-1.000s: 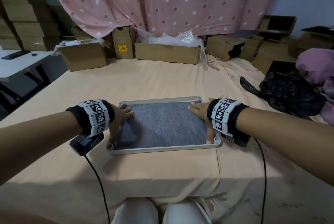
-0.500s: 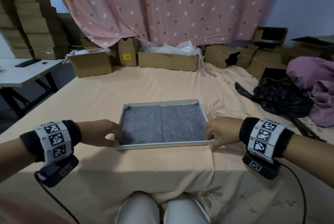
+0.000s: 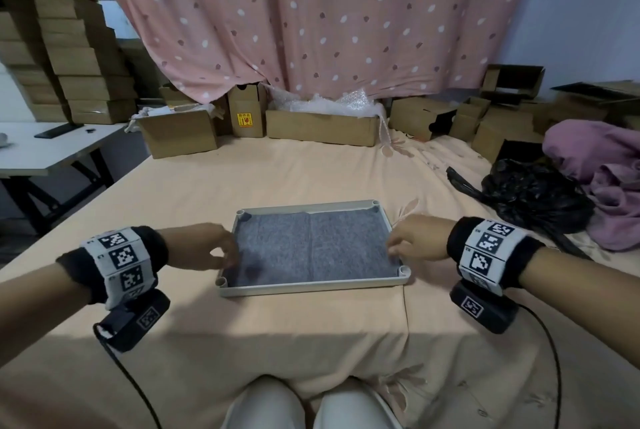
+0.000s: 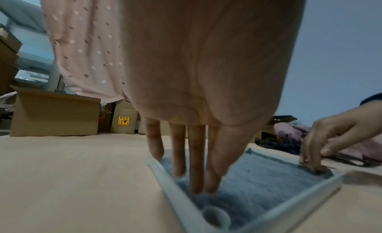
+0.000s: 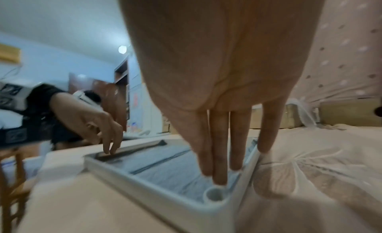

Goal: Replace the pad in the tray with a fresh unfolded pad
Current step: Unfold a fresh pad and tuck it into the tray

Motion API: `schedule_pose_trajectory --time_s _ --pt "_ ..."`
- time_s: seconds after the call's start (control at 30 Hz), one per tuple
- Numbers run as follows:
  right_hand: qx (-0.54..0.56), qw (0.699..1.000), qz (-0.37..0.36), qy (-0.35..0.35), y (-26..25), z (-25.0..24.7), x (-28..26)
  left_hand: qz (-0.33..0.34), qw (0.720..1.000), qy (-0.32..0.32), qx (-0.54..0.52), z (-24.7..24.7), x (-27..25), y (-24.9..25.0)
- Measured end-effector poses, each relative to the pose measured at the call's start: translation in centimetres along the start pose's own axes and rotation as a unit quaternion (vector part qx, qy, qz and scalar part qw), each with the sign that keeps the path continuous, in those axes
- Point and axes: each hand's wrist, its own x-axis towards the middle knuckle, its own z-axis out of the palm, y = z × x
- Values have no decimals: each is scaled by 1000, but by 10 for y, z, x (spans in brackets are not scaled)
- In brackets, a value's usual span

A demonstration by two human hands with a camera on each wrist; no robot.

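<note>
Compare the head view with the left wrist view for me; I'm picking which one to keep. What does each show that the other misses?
Only the head view shows the whole gray pad with its centre crease, the black plastic bag and both marker wristbands.

Only the left wrist view shows the left hand's fingertips straight down on the pad beside the tray's left rim.

Both show the tray, the left hand, the right hand at the right rim, and the cardboard boxes.

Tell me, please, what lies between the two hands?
Between the left hand and the right hand lies the grey pad, spread flat inside the tray; the head view shows it.
</note>
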Motion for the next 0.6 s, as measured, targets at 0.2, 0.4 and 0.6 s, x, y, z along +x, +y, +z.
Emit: schedule_pose_trajectory --time_s 0.2,0.4,0.6 --pt "-73 995 59 -33 17 -12 43 -81 990 -44 103 -18 38 -7" --pt "-138 982 72 -107 23 -11 64 -156 966 -143 150 -9 55 -7" --pt "-165 977 79 -112 20 -10 68 -184 955 -157 171 -5 63 -7"
